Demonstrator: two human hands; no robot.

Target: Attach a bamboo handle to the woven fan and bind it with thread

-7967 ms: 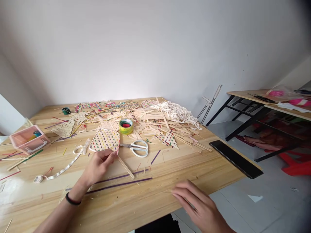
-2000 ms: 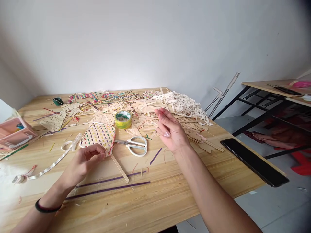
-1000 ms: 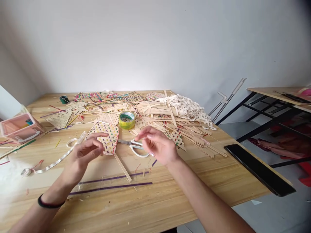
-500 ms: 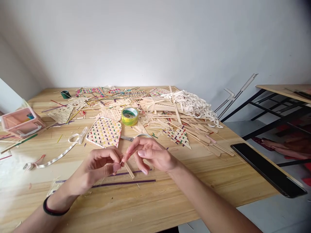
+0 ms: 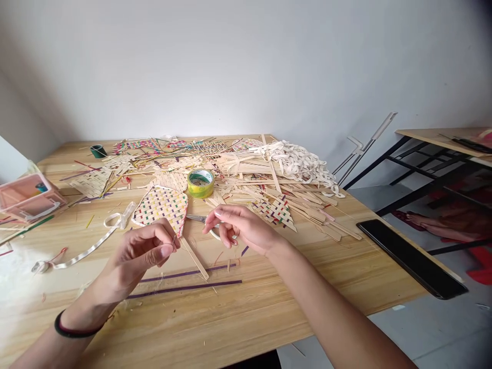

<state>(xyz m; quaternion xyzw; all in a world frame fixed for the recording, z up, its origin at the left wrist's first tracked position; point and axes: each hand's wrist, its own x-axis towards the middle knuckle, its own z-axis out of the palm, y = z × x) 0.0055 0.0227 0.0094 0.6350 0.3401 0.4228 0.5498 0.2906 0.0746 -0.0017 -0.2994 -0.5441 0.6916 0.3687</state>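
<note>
My left hand (image 5: 140,256) is closed in a pinch on a thin needle (image 5: 175,238), whose tip shows above the thumb, in front of a woven fan (image 5: 163,207). The fan has coloured squares, a pale edging and a flat wooden handle (image 5: 196,259) pointing toward me. To the right, my right hand (image 5: 242,228) hovers over the scissors (image 5: 197,218) with its fingers curled and apart; I see nothing in it. Purple strips (image 5: 192,287) lie on the table nearer to me.
Behind are a roll of yellow-green tape (image 5: 200,184), woven pieces and a heap of white ribbon (image 5: 303,164). A pink basket (image 5: 31,197) stands at the left, a white ribbon coil (image 5: 41,266) near it. A black tray (image 5: 411,259) lies at the right edge.
My hands have moved apart; the right one went up and away from the left fingertips. The view has shifted slightly, and more of the fan's handle shows.
</note>
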